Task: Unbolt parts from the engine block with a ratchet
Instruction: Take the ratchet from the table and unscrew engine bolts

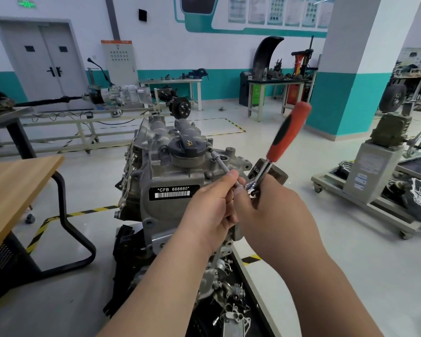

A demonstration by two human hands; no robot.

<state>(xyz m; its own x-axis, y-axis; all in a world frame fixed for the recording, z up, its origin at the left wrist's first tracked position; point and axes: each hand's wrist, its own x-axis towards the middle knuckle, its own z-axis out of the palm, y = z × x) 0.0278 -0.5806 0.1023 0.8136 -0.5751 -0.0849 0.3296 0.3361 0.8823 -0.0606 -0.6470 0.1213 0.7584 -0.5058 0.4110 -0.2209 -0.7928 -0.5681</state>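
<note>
**Ratchet with extension bar at engine top**

Ratchet (pixel 281 147): orange-and-black handle slanting up and right, chrome head low at the right hand (pixel 272 210), which is closed around the head end. Extension bar (pixel 220 164): long axis running up-left from the ratchet head to a bolt just right of the black oil filler cap (pixel 184 147). Left hand (pixel 209 212) pinches the bar's near end. Engine block (pixel 170 181): centre frame, label reads "*CFB 666660*" above a barcode. Wooden counter (pixel 15 190) at left. Loose metal parts (pixel 231 307) lie below the forearms.
</note>
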